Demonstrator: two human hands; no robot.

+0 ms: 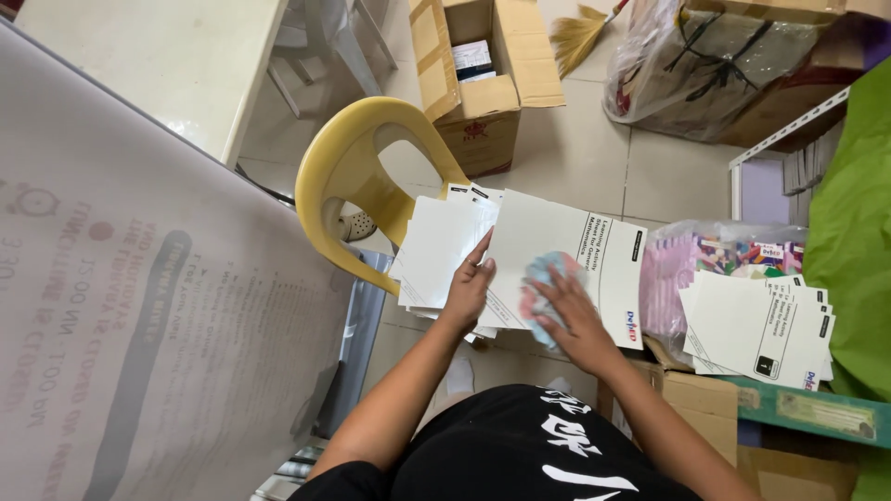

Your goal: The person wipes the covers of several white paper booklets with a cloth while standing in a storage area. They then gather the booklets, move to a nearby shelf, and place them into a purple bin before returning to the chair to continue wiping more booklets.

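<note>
Seen from above, leaning over a fanned stack of white booklets (441,250) resting on a yellow plastic chair (348,176). Left hand (469,288) laid flat on the left part of the stack, fingers (484,252) stretched out and not gripping, pinning the covers down. Right hand (575,320) pressed on a crumpled pink-and-blue cloth (543,278), fingers spread over it and curled slightly, holding it against the top white booklet (575,246), which sits in the middle, angled, its printed edge to the right.

Judged from the layout: wiping in hand on the top cover, with the rest of the fanned stack beneath apparently not yet reached. Second pile of similar white booklets (756,325) set apart to the right on cardboard boxes (696,394), possibly done, though cannot tell from this view.

Further off: open cardboard carton (483,83) on the tiled floor, plastic-wrapped bundle (715,65) at far right, bag of coloured items (724,255) behind the right pile, green sheet (854,232) at the right edge, large pale banner (139,306) filling the left.
</note>
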